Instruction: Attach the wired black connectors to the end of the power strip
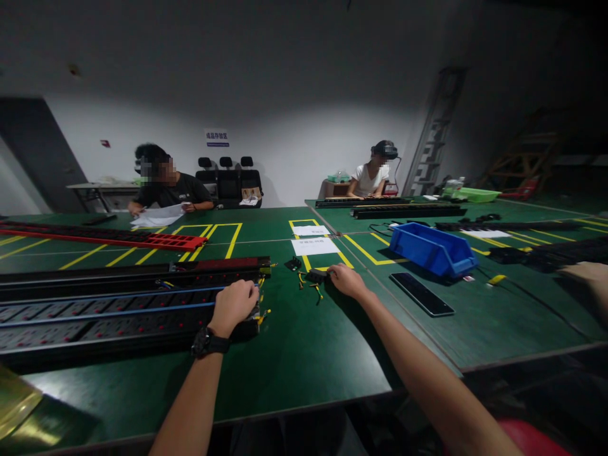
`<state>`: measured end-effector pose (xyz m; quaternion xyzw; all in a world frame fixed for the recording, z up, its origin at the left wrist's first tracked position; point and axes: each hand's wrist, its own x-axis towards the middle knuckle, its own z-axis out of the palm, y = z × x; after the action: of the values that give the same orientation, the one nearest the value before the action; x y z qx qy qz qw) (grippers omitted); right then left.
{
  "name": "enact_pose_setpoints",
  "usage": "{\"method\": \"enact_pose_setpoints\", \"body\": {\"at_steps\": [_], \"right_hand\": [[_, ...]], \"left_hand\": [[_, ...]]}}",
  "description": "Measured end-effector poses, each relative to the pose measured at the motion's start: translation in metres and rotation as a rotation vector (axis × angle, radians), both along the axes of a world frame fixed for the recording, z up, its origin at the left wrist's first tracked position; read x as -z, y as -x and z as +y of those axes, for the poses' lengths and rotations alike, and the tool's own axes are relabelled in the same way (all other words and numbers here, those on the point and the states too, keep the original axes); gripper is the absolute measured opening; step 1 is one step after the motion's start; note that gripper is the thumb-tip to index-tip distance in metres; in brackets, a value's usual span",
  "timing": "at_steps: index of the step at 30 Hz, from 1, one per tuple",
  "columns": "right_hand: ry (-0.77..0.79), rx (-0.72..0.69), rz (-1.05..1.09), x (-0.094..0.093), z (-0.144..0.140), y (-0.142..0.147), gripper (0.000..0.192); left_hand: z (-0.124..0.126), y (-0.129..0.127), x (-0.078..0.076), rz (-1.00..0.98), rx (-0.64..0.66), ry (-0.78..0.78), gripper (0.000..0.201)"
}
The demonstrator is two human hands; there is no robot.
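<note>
My left hand (237, 304), wearing a black watch, rests with curled fingers on the right end of a long black power strip (142, 322) fitted with rows of sockets. Yellow-green wire ends stick out past the ends of these strips. My right hand (346, 280) reaches across the green table and pinches a small black part (315, 275) with short yellow-green wires. Just behind it lies another small black piece (293, 263). The fingertips of both hands are partly hidden.
Several dark strips lie left, behind them a red rail (175, 242). Labelled paper sheets (314, 246) lie ahead. To the right are a blue bin (430, 250), a phone (422, 294) and a cable. Two people sit across the table; another person's hand (589, 275) shows at the right edge.
</note>
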<state>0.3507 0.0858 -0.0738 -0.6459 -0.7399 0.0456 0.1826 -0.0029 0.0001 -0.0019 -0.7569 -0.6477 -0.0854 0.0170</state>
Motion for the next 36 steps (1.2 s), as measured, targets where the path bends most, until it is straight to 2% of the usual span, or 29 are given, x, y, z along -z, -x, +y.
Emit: {"method": "enact_pose_setpoints", "body": {"at_steps": [5, 24, 30, 33, 36], "right_hand": [[-0.050, 0.008, -0.016, 0.003, 0.000, 0.000, 0.033], [-0.063, 0.015, 0.056, 0.011, 0.005, -0.002, 0.030], [-0.056, 0.023, 0.074, 0.012, 0.007, -0.003, 0.030], [-0.059, 0.030, 0.086, 0.014, 0.008, -0.002, 0.029], [-0.053, 0.044, 0.095, 0.015, 0.009, -0.002, 0.028]], "left_hand": [[-0.001, -0.001, -0.001, 0.019, -0.029, 0.008, 0.040], [-0.003, -0.002, -0.003, -0.001, -0.017, -0.003, 0.040], [-0.003, -0.001, 0.001, -0.020, -0.014, -0.001, 0.039], [-0.002, -0.003, -0.009, -0.053, -0.039, -0.029, 0.035], [-0.017, -0.009, -0.032, -0.164, 0.001, -0.145, 0.027]]}}
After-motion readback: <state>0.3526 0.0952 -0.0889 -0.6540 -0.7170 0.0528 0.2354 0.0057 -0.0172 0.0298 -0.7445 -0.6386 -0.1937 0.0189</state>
